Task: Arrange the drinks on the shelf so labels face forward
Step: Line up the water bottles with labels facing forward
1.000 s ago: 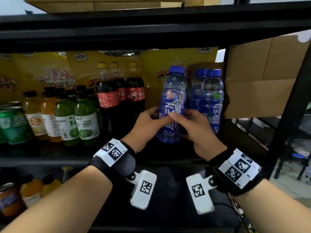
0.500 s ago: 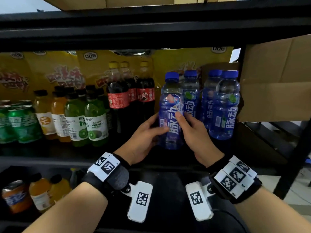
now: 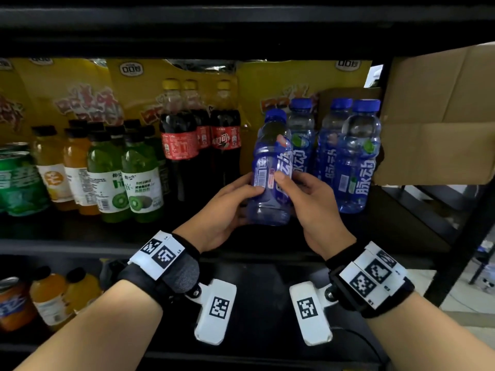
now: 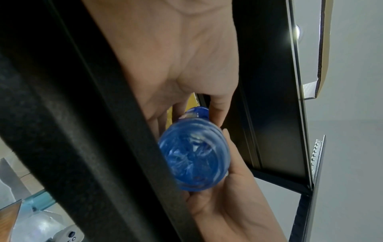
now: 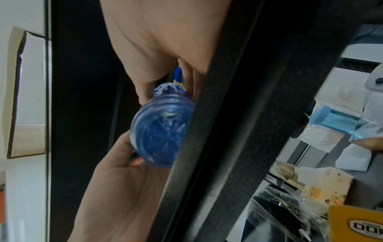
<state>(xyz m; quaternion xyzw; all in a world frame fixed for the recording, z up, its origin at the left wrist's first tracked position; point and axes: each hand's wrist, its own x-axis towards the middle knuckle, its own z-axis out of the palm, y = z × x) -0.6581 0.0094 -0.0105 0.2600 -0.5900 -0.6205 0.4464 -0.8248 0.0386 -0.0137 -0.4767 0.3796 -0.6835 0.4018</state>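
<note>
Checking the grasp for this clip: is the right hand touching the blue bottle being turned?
Touching. In the head view the right hand lays its thumb across the blue bottle's label; the right wrist view shows fingers wrapped against its side.

Black wristbands [image 3: 171, 274] carry white, square-coded marker plates [image 3: 371, 274].

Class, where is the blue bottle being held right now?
In the head view, the blue bottle sits centre-shelf between both hands, right of the cola bottles.

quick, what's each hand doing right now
Left hand: closed round the blue bottle, thumb near its barcode.
Right hand: closed on the same bottle, thumb across the label.
</note>
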